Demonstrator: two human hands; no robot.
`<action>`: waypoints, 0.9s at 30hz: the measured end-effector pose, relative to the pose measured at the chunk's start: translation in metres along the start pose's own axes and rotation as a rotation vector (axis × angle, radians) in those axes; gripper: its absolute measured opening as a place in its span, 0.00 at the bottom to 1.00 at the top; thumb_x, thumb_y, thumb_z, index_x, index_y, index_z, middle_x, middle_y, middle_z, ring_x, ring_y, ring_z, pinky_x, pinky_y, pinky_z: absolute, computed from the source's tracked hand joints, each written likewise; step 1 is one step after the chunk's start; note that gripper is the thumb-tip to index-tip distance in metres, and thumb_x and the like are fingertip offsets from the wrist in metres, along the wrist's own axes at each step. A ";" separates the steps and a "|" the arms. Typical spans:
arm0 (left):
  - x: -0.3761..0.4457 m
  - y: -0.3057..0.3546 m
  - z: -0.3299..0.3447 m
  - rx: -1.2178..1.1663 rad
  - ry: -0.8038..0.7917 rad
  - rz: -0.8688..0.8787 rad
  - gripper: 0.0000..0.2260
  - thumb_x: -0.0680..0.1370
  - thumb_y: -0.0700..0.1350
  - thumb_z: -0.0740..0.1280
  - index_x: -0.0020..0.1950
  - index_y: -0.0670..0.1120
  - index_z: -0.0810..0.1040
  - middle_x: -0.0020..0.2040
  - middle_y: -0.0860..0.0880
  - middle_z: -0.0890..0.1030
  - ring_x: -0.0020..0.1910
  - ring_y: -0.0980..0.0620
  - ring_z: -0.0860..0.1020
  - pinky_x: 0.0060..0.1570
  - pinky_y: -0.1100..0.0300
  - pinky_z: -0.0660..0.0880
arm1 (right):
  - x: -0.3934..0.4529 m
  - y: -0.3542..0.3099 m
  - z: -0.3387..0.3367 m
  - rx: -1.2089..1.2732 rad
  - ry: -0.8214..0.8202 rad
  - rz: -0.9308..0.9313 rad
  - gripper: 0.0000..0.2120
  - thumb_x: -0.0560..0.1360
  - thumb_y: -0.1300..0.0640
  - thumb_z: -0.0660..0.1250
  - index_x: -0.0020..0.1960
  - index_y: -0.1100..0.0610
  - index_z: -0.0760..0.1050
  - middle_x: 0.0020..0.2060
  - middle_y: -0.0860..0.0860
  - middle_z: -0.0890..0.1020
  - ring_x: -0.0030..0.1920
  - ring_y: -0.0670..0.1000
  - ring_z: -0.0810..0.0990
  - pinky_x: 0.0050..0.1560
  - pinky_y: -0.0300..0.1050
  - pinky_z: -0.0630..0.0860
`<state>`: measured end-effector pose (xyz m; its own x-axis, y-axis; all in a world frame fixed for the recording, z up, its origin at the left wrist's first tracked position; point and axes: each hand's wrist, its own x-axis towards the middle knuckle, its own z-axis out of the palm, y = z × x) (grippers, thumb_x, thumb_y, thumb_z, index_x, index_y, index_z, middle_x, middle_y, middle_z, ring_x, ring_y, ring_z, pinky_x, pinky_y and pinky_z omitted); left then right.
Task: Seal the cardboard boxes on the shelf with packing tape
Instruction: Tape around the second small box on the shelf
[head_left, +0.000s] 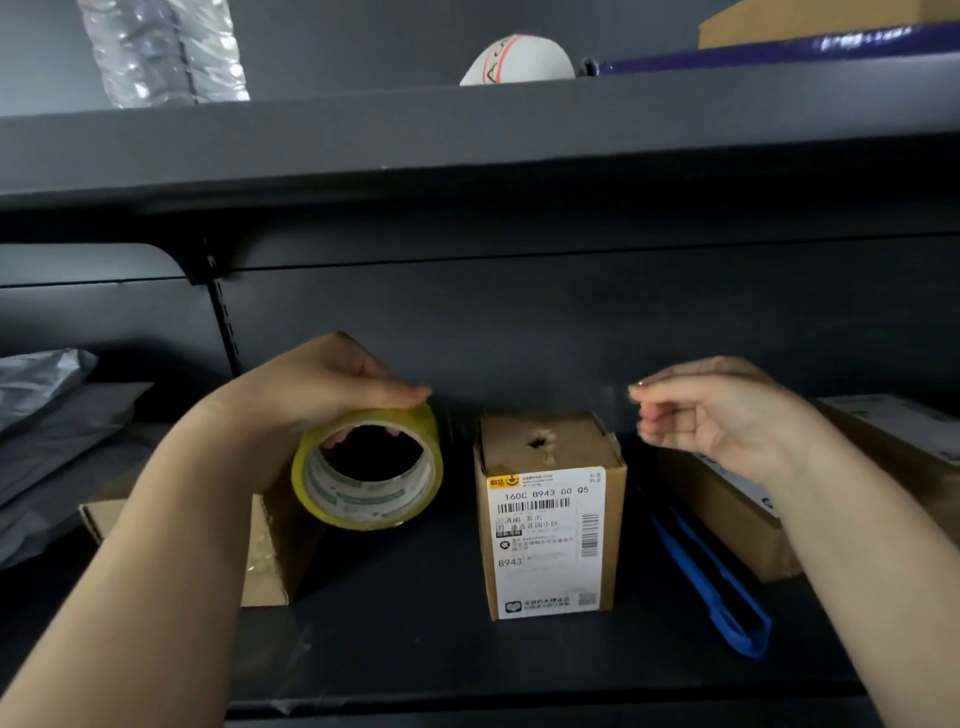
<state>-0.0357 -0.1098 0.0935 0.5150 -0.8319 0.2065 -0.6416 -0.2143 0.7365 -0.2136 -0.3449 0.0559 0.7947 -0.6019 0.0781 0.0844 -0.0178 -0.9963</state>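
My left hand (332, 387) holds a roll of yellowish clear packing tape (366, 467) above the shelf, thumb on its rim and fingers through the core. My right hand (711, 415) is raised to the right, thumb and forefinger pinched together. A faint clear strip of tape (530, 397) seems to stretch from the roll to that pinch. Below the strip stands a small upright cardboard box (550, 519) with a white shipping label and a torn hole in its top. Another cardboard box (270, 551) lies under my left forearm.
A blue plastic cutter (711, 577) lies on the dark shelf board (415, 649) right of the small box. A longer labelled box (727, 514) lies behind the cutter, with another box (893, 441) at the far right. Grey mailer bags (47, 415) fill the left. An upper shelf (467, 145) hangs overhead.
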 end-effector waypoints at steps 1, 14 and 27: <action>0.002 -0.003 0.001 0.022 -0.023 -0.021 0.16 0.63 0.58 0.70 0.24 0.47 0.79 0.24 0.46 0.74 0.26 0.47 0.71 0.34 0.57 0.69 | 0.001 0.004 -0.001 0.010 -0.001 0.016 0.10 0.67 0.69 0.70 0.27 0.61 0.81 0.23 0.54 0.79 0.24 0.49 0.79 0.27 0.39 0.77; 0.024 -0.037 0.038 0.163 -0.156 -0.167 0.15 0.70 0.56 0.69 0.25 0.52 0.80 0.21 0.53 0.74 0.22 0.58 0.72 0.27 0.67 0.71 | 0.000 0.057 0.014 0.358 0.028 0.283 0.10 0.75 0.65 0.60 0.38 0.60 0.77 0.25 0.51 0.80 0.25 0.47 0.80 0.27 0.38 0.78; 0.024 -0.034 0.048 0.229 -0.082 -0.094 0.12 0.70 0.51 0.70 0.32 0.44 0.80 0.25 0.53 0.75 0.27 0.59 0.75 0.33 0.59 0.74 | -0.015 0.015 0.018 -0.572 -0.004 -0.493 0.22 0.71 0.62 0.66 0.56 0.37 0.74 0.57 0.38 0.74 0.58 0.37 0.71 0.59 0.34 0.66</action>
<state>-0.0288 -0.1469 0.0428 0.5362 -0.8399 0.0843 -0.7102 -0.3949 0.5828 -0.2129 -0.3217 0.0406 0.7478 -0.4138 0.5191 0.1065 -0.6970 -0.7091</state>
